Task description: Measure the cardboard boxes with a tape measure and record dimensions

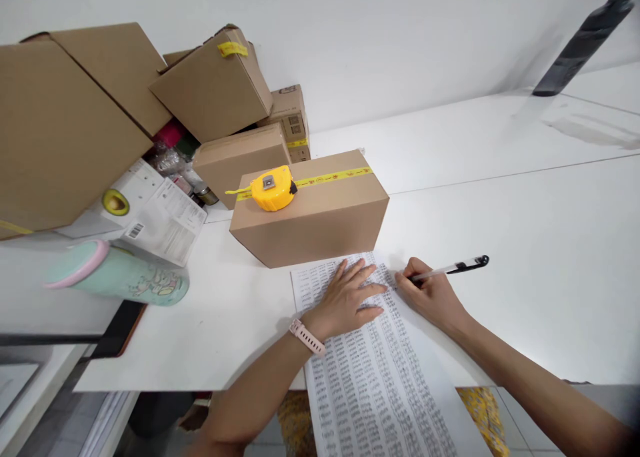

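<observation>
Columns of dense marks cover a long white sheet of paper [360, 377], which hangs over the table's front edge. My left hand [345, 300] lies flat on it with fingers spread, a pink band [306, 337] round the wrist. At the sheet's right side, my right hand [430, 293] is closed round a pen [457, 267] with a clear barrel and black cap end. The pen's tip is hidden by my fingers. Just beyond the paper stands a cardboard box [310, 227] sealed with yellow tape. On its top rests a yellow tape measure [274, 189], its end slightly out.
Several cardboard boxes [215, 87] are piled at the back left. A mint green bottle [120, 273] stands near a white carton [160, 217] with an avocado picture. At the far right is a dark bottle-like object [580, 47]. The white table [525, 243] meets a wall behind.
</observation>
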`<action>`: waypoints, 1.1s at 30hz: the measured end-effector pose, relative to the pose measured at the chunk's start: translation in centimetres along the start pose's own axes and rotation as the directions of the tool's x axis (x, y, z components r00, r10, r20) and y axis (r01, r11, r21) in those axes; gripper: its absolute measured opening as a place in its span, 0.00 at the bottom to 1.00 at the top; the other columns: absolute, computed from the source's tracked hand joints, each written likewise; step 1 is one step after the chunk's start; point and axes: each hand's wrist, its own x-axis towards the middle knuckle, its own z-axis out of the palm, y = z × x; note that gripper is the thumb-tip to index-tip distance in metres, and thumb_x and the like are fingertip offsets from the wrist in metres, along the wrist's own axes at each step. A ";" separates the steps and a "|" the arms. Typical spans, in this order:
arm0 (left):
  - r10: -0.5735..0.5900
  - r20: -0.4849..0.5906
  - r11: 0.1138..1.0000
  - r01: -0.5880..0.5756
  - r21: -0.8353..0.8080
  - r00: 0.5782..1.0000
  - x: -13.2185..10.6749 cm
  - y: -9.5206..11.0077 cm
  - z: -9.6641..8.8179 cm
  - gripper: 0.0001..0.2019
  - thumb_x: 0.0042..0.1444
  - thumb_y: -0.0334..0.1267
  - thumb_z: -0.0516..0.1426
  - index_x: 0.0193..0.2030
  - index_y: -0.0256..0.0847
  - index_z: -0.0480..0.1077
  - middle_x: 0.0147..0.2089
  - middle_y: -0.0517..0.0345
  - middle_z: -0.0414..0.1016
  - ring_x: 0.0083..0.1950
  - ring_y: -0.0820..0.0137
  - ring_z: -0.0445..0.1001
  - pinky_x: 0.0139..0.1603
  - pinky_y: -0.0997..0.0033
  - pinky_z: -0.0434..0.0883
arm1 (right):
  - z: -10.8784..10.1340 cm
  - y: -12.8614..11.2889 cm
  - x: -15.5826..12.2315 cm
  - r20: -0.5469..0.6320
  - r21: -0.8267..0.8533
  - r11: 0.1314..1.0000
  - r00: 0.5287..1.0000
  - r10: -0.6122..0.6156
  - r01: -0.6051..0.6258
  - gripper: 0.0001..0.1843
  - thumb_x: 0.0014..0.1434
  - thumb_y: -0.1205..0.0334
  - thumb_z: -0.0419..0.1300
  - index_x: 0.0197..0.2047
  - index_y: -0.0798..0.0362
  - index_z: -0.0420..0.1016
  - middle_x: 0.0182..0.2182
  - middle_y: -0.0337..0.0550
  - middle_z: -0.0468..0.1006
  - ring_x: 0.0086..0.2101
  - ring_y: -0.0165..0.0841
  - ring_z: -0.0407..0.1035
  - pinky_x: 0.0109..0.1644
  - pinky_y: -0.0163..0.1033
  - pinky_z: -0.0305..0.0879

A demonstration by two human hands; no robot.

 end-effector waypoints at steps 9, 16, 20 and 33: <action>-0.003 0.001 1.000 0.003 0.007 1.000 0.0 0.0 0.0 0.21 0.64 0.49 0.55 0.62 0.48 0.68 0.74 0.52 0.53 0.76 0.58 0.44 0.75 0.47 0.41 | -0.1 -0.1 0.0 -0.016 0.008 1.000 1.000 -0.003 0.004 0.17 0.62 0.50 0.57 0.27 0.49 0.59 0.20 0.33 0.59 0.22 0.28 0.52 0.24 0.36 0.49; -0.008 0.002 1.000 0.008 0.014 1.000 0.1 0.0 0.0 0.21 0.64 0.49 0.56 0.62 0.48 0.69 0.74 0.52 0.54 0.76 0.58 0.45 0.75 0.48 0.41 | -0.1 0.0 0.1 -0.004 0.015 1.000 1.000 -0.003 0.003 0.16 0.61 0.52 0.58 0.27 0.49 0.59 0.20 0.32 0.59 0.22 0.28 0.52 0.24 0.37 0.49; -0.002 -0.001 1.000 0.002 0.017 1.000 0.0 0.0 0.1 0.21 0.64 0.49 0.56 0.62 0.49 0.68 0.74 0.52 0.54 0.76 0.59 0.45 0.75 0.47 0.41 | -0.1 -0.2 0.1 -0.020 0.010 1.000 1.000 0.004 -0.004 0.15 0.60 0.53 0.58 0.27 0.49 0.59 0.20 0.32 0.59 0.22 0.28 0.52 0.24 0.36 0.49; -0.004 -0.003 1.000 0.004 0.009 1.000 0.0 0.0 0.0 0.21 0.65 0.48 0.55 0.62 0.48 0.69 0.74 0.51 0.54 0.76 0.58 0.45 0.75 0.48 0.41 | -0.2 -0.2 0.2 -0.026 -0.001 1.000 1.000 0.009 -0.009 0.15 0.60 0.53 0.58 0.27 0.49 0.59 0.19 0.31 0.59 0.22 0.28 0.52 0.24 0.35 0.50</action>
